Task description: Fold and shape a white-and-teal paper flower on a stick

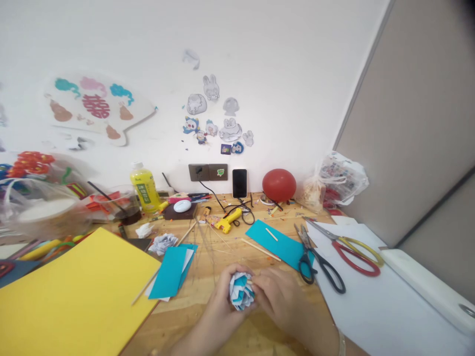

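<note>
A paper flower with folded white and blue petals sits in my left hand, whose fingers and thumb curl around its side. My right hand is closed at the flower's right edge. Its fingertips pinch what looks like a short pale wooden stick against the petals; most of it is hidden. Blue paper strips lie to the left, and a blue sheet with a short stick on it lies beyond my hands. Another stick rests beside that sheet.
Black-handled scissors and red-and-yellow scissors lie right on white paper. A yellow glue gun stands behind. Left are a yellow sheet, crumpled paper and a drink bottle. A red balloon and phone sit by the wall.
</note>
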Motion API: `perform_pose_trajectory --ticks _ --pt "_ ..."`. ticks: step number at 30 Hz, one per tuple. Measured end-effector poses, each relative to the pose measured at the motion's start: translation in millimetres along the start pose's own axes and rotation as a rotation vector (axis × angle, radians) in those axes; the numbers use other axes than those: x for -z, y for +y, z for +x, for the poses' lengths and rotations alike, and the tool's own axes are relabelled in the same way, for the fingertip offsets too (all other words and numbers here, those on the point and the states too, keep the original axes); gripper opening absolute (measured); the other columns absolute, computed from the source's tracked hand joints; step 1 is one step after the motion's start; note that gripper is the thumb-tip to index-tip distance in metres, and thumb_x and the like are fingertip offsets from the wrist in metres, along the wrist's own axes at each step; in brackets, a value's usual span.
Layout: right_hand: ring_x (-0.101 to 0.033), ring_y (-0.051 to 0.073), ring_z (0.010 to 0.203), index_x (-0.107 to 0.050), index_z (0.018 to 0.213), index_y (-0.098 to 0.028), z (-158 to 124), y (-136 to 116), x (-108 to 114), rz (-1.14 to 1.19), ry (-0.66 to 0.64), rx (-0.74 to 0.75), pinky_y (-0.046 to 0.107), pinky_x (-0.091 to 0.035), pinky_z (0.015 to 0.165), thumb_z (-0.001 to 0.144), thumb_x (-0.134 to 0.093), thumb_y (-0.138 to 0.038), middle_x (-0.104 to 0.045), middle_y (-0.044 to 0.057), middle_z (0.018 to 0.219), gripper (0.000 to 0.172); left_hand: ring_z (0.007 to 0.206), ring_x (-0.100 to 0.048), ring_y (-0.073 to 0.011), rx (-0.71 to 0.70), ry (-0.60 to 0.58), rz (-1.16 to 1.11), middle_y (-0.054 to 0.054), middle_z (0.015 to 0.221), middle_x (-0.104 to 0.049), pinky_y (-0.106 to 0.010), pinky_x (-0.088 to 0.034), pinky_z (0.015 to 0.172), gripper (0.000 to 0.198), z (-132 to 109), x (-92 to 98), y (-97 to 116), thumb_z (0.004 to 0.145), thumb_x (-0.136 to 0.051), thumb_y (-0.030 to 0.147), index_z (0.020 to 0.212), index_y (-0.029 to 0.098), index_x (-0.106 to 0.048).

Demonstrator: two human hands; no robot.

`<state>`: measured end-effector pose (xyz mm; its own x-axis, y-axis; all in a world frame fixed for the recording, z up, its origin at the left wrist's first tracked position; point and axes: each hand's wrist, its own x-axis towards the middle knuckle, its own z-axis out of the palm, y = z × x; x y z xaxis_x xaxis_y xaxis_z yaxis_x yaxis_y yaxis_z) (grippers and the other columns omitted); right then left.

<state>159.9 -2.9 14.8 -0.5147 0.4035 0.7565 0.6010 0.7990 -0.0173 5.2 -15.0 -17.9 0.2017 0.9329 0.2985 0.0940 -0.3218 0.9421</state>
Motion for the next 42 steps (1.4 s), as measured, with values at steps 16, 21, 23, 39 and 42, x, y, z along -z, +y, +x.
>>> perform_pose_trajectory --ticks 16,21,23,39,42 --pt "-0.051 0.017 0.056 -0.055 0.082 -0.013 -1 1 -5 -0.051 -0.024 0.045 0.028 -0.041 0.051 0.094 -0.028 -0.015 -0.057 0.005 0.064 0.030 0.089 -0.057 -0.0181 0.041 0.038 0.037 -0.003 0.098 -0.055 -0.029 -0.046 0.076 0.037 1 -0.3 2 0.069 -0.062 0.018 0.099 0.022 -0.042" --pt "-0.051 0.016 0.055 -0.054 0.078 -0.015 2 1 0 -0.063 -0.043 0.057 0.028 -0.041 0.050 0.094 -0.026 -0.016 -0.056 0.004 0.063 0.033 0.090 -0.056 -0.0181 0.018 0.026 0.062 -0.003 0.098 -0.054 -0.029 -0.046 0.077 0.037 0 0.2 0 0.070 -0.061 0.016 0.100 0.022 -0.041" --pt "-0.051 0.016 0.055 -0.054 0.076 -0.016 1 0 2 -0.076 -0.046 0.057 0.028 -0.042 0.050 0.094 -0.026 -0.017 -0.056 0.004 0.062 0.033 0.089 -0.057 -0.0180 0.013 0.027 0.060 -0.003 0.098 -0.054 -0.029 -0.046 0.076 0.038 -1 0.1 -1 0.069 -0.061 0.015 0.100 0.022 -0.041" --pt "-0.050 0.017 0.055 -0.051 0.077 -0.016 -7 -3 -10 -0.096 0.014 -0.025 0.029 -0.033 0.048 0.093 -0.028 -0.014 -0.057 0.004 0.063 0.028 0.088 -0.057 -0.0186 -0.011 0.040 0.062 -0.004 0.098 -0.055 -0.029 -0.047 0.076 0.037 -1 -1.8 -2 0.070 -0.062 0.019 0.100 0.022 -0.042" --pt "-0.049 0.017 0.055 -0.050 0.075 -0.016 -7 -4 -11 -0.080 0.017 -0.047 0.029 -0.032 0.049 0.093 -0.029 -0.013 -0.056 0.004 0.063 0.028 0.090 -0.056 -0.0188 0.010 0.029 0.064 -0.004 0.100 -0.054 -0.029 -0.046 0.077 0.041 -2 -1.3 -3 0.068 -0.063 0.015 0.102 0.022 -0.040"
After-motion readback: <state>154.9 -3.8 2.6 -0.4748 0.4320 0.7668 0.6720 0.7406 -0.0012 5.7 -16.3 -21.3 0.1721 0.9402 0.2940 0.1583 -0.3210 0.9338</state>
